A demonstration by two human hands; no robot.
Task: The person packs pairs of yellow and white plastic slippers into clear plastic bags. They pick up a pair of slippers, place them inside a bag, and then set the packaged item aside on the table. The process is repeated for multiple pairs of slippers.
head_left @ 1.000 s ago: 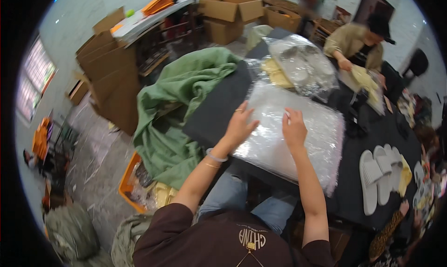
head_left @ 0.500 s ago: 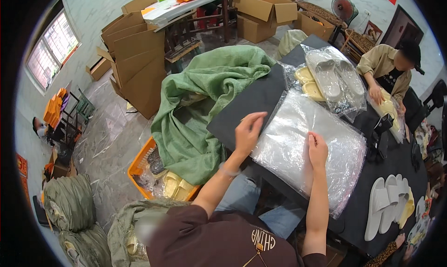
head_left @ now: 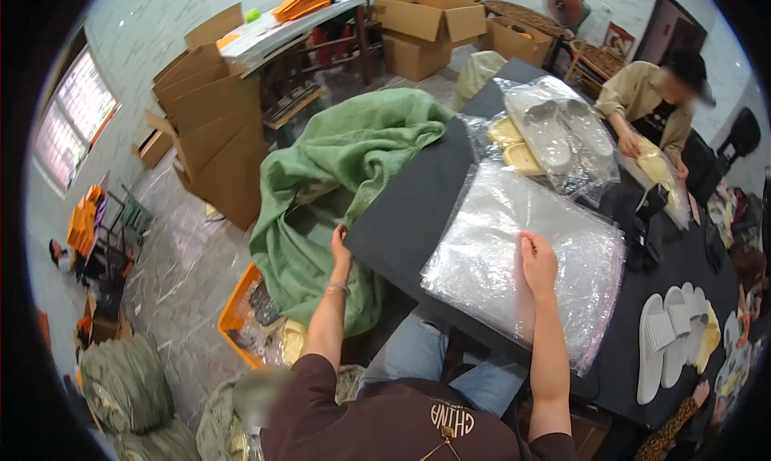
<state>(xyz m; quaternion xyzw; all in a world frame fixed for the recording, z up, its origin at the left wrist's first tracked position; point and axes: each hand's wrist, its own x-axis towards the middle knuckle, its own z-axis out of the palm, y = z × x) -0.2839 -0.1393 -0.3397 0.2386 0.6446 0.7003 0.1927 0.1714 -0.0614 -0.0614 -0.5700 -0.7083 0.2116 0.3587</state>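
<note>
A stack of clear plastic bags [head_left: 490,244] lies on the black table in front of me. My right hand [head_left: 540,262] is over the stack with its fingers pinched together at the film of the top plastic bag. Out to the left, my left hand [head_left: 341,246] is beside the table's corner and the green sack [head_left: 321,164]; its fingers look stretched, and nothing shows in them. The sack's mouth gapes, but its inside is mostly dark. Beyond the bag stack lie bagged grey slippers [head_left: 554,136] and bagged yellow slippers [head_left: 514,145].
Unbagged grey slippers [head_left: 654,348] and a yellow one [head_left: 709,344] stand at the right of the black table [head_left: 401,196]. A co-worker [head_left: 654,108] handles a bagged yellow slipper across it. An orange basket [head_left: 233,312] stands on the floor at left, cardboard boxes [head_left: 213,132] behind.
My left hand has moved left from above the table to beside its corner and the green sack. My right hand stays over the bag stack. The whole view has shifted slightly.
</note>
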